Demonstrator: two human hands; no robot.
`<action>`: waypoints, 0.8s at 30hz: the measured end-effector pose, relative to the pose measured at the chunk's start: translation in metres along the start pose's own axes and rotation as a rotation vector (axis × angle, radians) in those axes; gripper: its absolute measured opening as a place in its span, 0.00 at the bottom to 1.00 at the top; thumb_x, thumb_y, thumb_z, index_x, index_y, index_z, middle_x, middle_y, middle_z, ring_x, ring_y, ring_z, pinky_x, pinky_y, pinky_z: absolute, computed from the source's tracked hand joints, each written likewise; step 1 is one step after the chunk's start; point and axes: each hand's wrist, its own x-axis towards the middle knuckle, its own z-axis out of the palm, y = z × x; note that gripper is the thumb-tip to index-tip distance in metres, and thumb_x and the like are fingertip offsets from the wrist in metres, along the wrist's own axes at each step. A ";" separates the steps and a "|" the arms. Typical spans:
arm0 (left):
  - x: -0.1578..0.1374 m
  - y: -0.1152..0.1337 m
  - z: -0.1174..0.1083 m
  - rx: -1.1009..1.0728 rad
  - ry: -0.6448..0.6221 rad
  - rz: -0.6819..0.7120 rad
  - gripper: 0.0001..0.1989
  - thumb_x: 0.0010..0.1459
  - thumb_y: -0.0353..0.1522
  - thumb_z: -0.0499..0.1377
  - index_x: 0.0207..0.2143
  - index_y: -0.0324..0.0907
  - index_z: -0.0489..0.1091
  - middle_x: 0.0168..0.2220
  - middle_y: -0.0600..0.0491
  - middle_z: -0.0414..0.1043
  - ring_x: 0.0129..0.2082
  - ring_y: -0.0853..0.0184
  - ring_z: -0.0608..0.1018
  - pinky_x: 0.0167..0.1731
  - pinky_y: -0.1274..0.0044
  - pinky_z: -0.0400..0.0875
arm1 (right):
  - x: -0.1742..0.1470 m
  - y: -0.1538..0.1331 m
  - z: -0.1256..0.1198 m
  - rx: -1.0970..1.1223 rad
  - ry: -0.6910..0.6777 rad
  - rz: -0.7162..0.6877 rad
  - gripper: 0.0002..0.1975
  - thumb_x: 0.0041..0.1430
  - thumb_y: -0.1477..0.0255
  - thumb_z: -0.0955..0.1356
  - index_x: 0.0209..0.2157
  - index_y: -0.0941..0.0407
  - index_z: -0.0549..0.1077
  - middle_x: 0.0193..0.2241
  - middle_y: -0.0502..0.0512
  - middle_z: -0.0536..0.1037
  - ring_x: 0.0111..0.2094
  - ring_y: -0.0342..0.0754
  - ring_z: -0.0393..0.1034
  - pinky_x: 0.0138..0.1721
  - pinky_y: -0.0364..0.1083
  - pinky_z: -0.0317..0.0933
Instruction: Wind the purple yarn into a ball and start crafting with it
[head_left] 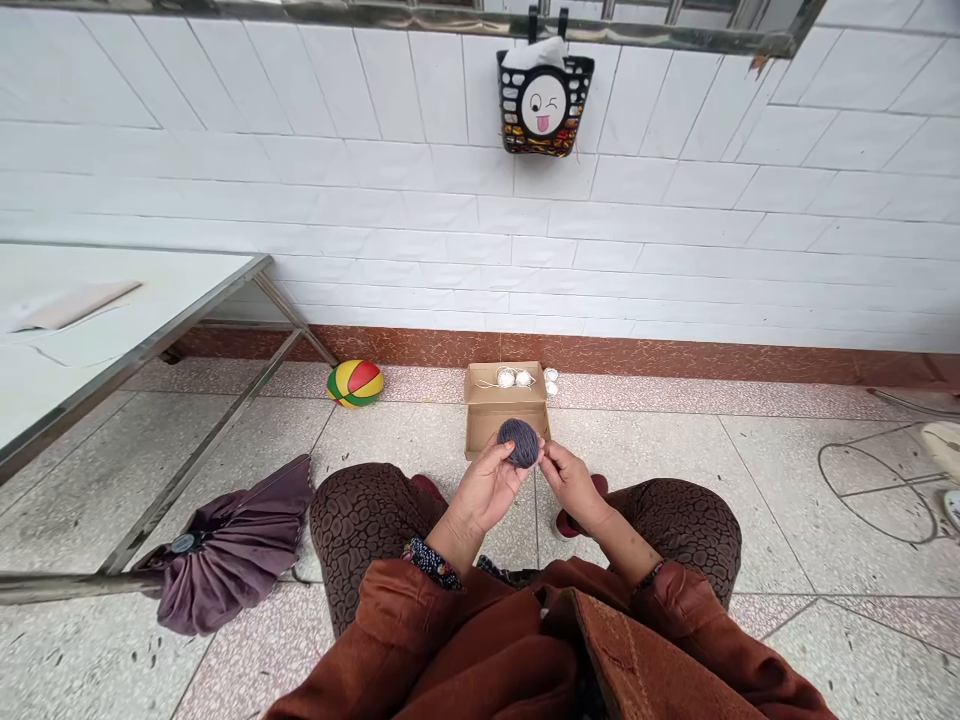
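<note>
Head camera view, looking down past the wearer's lap: the left hand [484, 490] grasps a round, dark grey-purple ball of yarn [518, 443], its thumb on the near side and its other fingers curled underneath. The right hand [571, 485] is just beside the ball's right edge with its thumb and index finger drawn together; whether they pinch a strand is too small to tell. The yarn ball is held above the speckled stone floor [405, 440], between the wearer's knees and in front of an open brown cardboard box [480, 432]. Two small white balls of yarn [506, 378] with loose thread lie in the box's rear section, and two more white balls [551, 381] sit just outside it on the right. Farther left, a red, yellow and green ball [355, 383] rests near the leg of a white-topped, metal-framed bench [172, 268]. A folded purple cloth umbrella [232, 565] lies left of the wearer's knee. On the white tiled wall [420, 230] hangs a black plastic basket [581, 65].
</note>
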 end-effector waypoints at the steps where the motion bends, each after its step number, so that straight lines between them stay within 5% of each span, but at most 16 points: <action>1: 0.000 -0.001 -0.002 0.025 0.011 -0.016 0.23 0.56 0.30 0.63 0.55 0.41 0.68 0.44 0.47 0.78 0.46 0.60 0.80 0.49 0.68 0.73 | -0.002 -0.001 -0.002 -0.016 -0.025 -0.008 0.11 0.69 0.66 0.61 0.35 0.55 0.71 0.30 0.53 0.75 0.32 0.48 0.70 0.36 0.45 0.63; 6: 0.002 -0.009 -0.012 0.336 0.114 0.041 0.24 0.58 0.41 0.63 0.55 0.44 0.67 0.43 0.49 0.76 0.40 0.63 0.77 0.40 0.72 0.71 | -0.008 -0.022 -0.019 -0.025 -0.235 -0.061 0.10 0.70 0.67 0.62 0.37 0.55 0.73 0.34 0.55 0.78 0.36 0.48 0.72 0.41 0.47 0.65; 11: -0.005 -0.009 -0.015 0.729 0.130 0.278 0.29 0.58 0.38 0.64 0.61 0.45 0.64 0.57 0.46 0.68 0.60 0.55 0.67 0.62 0.65 0.57 | -0.001 -0.061 -0.043 0.128 -0.324 -0.063 0.12 0.70 0.64 0.64 0.36 0.55 0.74 0.31 0.52 0.77 0.32 0.46 0.71 0.37 0.45 0.64; 13: -0.010 -0.008 -0.014 0.785 0.068 0.270 0.31 0.56 0.37 0.64 0.62 0.45 0.63 0.60 0.44 0.64 0.61 0.54 0.65 0.61 0.63 0.59 | 0.010 -0.073 -0.050 0.175 -0.310 -0.045 0.12 0.69 0.63 0.65 0.36 0.55 0.74 0.30 0.52 0.77 0.32 0.45 0.71 0.36 0.44 0.64; 18: -0.021 -0.018 -0.014 0.733 -0.077 0.081 0.34 0.56 0.34 0.59 0.66 0.50 0.59 0.59 0.44 0.64 0.48 0.57 0.72 0.37 0.70 0.73 | 0.045 -0.073 -0.052 0.169 -0.153 -0.053 0.11 0.66 0.63 0.67 0.34 0.55 0.74 0.28 0.51 0.76 0.29 0.44 0.68 0.33 0.43 0.62; 24: -0.028 -0.025 -0.010 0.388 -0.143 -0.046 0.45 0.53 0.32 0.57 0.71 0.57 0.43 0.51 0.48 0.70 0.37 0.62 0.78 0.33 0.72 0.68 | 0.045 -0.043 -0.032 0.126 0.040 0.001 0.11 0.64 0.62 0.67 0.33 0.55 0.74 0.27 0.51 0.75 0.28 0.45 0.67 0.33 0.43 0.62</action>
